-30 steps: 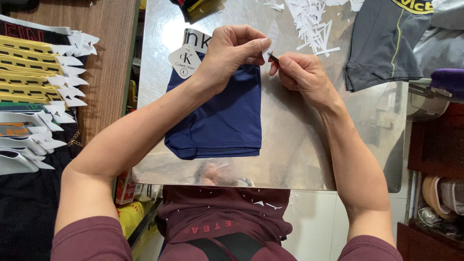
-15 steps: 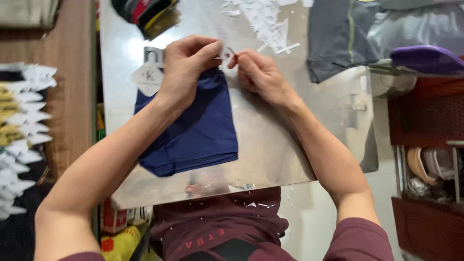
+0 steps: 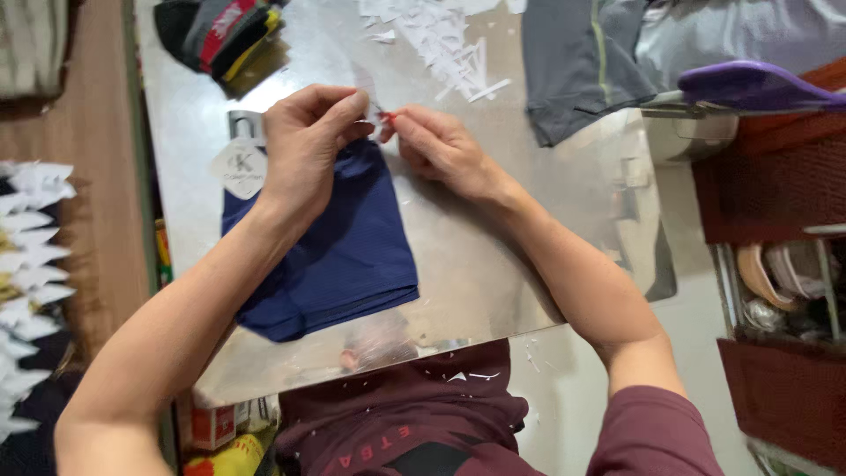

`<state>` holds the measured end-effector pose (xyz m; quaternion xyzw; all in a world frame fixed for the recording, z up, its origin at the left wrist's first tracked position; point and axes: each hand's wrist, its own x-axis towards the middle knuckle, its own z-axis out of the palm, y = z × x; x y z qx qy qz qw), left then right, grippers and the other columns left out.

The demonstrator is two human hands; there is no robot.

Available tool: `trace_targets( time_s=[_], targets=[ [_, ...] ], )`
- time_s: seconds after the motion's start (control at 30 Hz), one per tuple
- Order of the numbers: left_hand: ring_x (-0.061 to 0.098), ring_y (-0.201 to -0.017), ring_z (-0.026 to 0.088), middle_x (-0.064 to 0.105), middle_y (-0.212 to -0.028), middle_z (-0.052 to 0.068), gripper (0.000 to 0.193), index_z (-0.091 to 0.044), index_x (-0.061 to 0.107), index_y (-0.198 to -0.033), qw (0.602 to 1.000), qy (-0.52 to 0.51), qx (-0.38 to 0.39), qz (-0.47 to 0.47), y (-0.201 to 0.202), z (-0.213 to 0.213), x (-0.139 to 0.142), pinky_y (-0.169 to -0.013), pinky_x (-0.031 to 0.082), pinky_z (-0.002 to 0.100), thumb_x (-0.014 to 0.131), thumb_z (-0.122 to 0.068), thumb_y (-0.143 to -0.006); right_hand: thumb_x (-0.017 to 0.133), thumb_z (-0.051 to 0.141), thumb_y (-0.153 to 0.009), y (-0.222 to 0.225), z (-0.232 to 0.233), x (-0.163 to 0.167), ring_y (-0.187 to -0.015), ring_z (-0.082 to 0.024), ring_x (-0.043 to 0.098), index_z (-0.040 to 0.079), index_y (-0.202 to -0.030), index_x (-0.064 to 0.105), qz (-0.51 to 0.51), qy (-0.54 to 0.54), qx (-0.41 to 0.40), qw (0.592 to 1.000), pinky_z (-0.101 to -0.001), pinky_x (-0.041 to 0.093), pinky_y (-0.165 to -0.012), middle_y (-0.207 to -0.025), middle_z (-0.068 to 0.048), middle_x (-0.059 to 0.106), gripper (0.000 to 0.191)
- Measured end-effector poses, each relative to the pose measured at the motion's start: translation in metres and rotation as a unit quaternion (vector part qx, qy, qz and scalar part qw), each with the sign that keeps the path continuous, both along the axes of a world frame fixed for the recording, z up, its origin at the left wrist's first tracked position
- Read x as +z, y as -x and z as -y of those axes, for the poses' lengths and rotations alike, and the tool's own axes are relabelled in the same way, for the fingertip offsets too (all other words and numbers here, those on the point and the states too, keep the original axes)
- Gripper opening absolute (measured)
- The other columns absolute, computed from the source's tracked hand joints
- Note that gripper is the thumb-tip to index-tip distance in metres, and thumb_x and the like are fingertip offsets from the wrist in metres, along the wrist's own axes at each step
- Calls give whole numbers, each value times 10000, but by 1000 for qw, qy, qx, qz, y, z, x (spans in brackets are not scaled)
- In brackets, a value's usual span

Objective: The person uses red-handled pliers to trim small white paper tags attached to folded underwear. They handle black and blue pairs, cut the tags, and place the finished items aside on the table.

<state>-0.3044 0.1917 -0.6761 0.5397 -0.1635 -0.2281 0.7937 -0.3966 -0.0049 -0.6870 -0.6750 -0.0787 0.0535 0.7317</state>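
Both hands pinching at the top edge of the navy garment on the metal table.

I see my left hand (image 3: 304, 145) lying over the upper edge of the folded navy garment (image 3: 330, 251), fingers curled and clenched on the fabric right at the top. My right hand (image 3: 436, 145) meets it from the other side, thumb and forefinger nipped together on a tiny red-and-white piece (image 3: 386, 115) between the two hands; what exactly it is, I cannot tell. The garment lies flat on the shiny metal table (image 3: 493, 256), near its front edge, with a white hang tag (image 3: 240, 166) sticking out just left of my left hand. White paper scraps (image 3: 441, 40) are scattered further back, a grey garment (image 3: 577, 66) sits at the far right, and a dark folded bundle (image 3: 220, 35) at the far left.
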Motion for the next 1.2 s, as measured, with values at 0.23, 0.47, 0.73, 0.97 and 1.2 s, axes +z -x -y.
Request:
trace_targets(
  time_s=[0.23,0.47,0.73,0.97,1.2],
  targets=[
    [713,-839,101,744,-923,45,125,-5,758,-1023,1000,24,15,6,-14,4,-12,-786,631,257,748,-120,-974,419,372,-1162,-11,0,-2,-614,-52,318,67,-1174,580,-48,-72,20,996,-218,270,-542,-746,49,393,345],
    [718,-842,98,747,-937,47,122,-7,761,-1019,999,37,14,11,-15,6,-13,-793,635,255,736,-119,-978,425,409,-1152,-13,-1,-3,-607,-51,306,67,-1159,580,-40,-57,11,997,-214,265,-536,-752,41,394,375],
    [738,-874,112,761,-965,68,126,-12,751,-1039,999,41,7,29,-16,5,-14,-821,658,267,719,-120,-983,422,416,-1148,-15,-1,-2,-604,-50,301,73,-1144,592,-37,-38,3,999,-210,267,-536,-737,47,377,383],
    [734,-865,111,759,-958,72,121,-6,753,-1044,999,26,9,36,-16,5,-14,-827,646,267,713,-110,-998,407,428,-1155,-14,-2,-1,-602,-43,298,89,-1117,596,-15,-9,-5,1000,-207,270,-528,-735,56,367,390],
    [747,-871,117,770,-959,79,119,-17,751,-1038,999,19,3,45,-16,3,-13,-829,661,273,705,-117,-993,407,424,-1148,-15,-2,-1,-579,-41,290,99,-1093,589,-25,-12,-6,1000,-207,246,-505,-710,61,368,376]
  ],
)
